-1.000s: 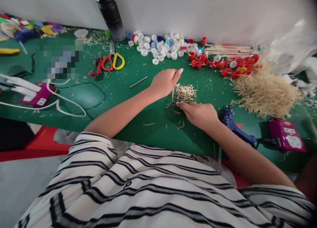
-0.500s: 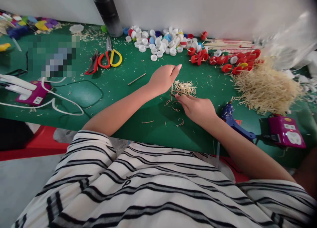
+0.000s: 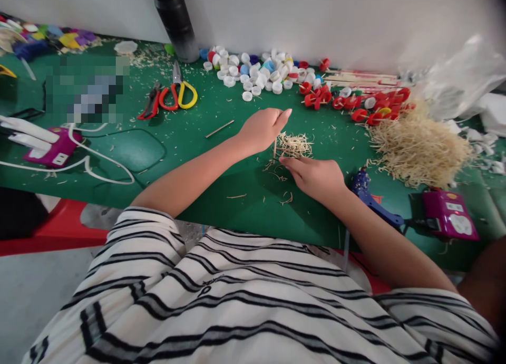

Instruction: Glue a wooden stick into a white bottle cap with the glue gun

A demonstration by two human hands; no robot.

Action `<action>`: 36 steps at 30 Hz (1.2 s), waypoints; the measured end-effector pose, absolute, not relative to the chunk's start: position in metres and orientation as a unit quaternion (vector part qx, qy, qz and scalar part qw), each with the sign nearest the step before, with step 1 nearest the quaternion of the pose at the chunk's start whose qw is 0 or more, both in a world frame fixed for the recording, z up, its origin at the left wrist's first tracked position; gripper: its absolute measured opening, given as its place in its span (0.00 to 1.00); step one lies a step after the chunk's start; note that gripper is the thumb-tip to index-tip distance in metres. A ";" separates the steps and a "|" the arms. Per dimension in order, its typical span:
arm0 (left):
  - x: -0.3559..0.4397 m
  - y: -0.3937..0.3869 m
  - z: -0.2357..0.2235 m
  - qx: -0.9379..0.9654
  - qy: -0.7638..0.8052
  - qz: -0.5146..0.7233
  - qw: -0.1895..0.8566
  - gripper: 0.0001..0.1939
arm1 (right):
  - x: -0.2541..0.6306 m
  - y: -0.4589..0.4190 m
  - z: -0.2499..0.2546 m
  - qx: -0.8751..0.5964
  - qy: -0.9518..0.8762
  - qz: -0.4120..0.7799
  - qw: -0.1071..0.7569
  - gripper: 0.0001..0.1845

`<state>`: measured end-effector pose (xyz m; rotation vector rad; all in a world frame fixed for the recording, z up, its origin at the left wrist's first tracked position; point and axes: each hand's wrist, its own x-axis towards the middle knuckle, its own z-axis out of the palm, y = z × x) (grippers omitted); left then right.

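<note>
My left hand [image 3: 259, 131] is closed in a fist, thumb on top. A thin wooden stick [image 3: 275, 149] points down out of it toward the table. Just to the right, my right hand [image 3: 318, 178] has its thumb and forefinger pinched together close to the stick's lower end. What lies between those fingertips is too small to make out. A small pile of pale straw-like shavings [image 3: 294, 144] lies between and behind the two hands. Loose curls of shavings [image 3: 286, 198] are scattered in front of them.
Scissors [image 3: 182, 89] and red-handled pliers [image 3: 151, 103] lie left of a heap of bottle caps [image 3: 256, 74]. Red caps on sticks [image 3: 316, 94] and a large shavings heap [image 3: 421, 147] lie right. A blue glue gun [image 3: 369, 198] is by my right forearm. A black bottle [image 3: 177, 24] stands behind.
My right fingertips have shifted slightly down and right, a little away from the stick. My left hand keeps its grip, nearly still. The whole view has moved slightly.
</note>
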<state>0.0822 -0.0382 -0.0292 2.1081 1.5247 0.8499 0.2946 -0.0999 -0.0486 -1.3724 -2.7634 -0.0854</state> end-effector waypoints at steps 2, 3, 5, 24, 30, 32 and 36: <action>0.084 -0.040 -0.027 0.756 0.544 0.302 0.204 0.26 | 0.292 -0.096 -0.045 -0.451 -0.890 -0.042 0.062 0.26; 0.086 -0.041 -0.025 0.757 0.543 0.299 0.206 0.26 | 0.290 -0.094 -0.043 -0.454 -0.886 -0.050 0.073 0.26; 0.088 -0.044 -0.021 0.757 0.546 0.291 0.209 0.26 | 0.286 -0.092 -0.041 -0.458 -0.883 -0.061 0.082 0.25; 0.090 -0.050 -0.013 0.757 0.566 0.254 0.206 0.25 | 0.290 -0.098 -0.056 -0.465 -0.882 -0.004 0.077 0.25; 0.089 -0.049 -0.012 0.760 0.561 0.252 0.209 0.25 | 0.296 -0.104 -0.055 -0.467 -0.884 -0.018 0.028 0.26; 0.084 -0.045 -0.015 0.748 0.577 0.251 0.212 0.26 | 0.299 -0.107 -0.056 -0.451 -0.892 -0.028 -0.005 0.25; 0.072 -0.038 -0.023 0.725 0.599 0.247 0.235 0.29 | 0.298 -0.108 -0.057 -0.443 -0.896 -0.028 0.009 0.26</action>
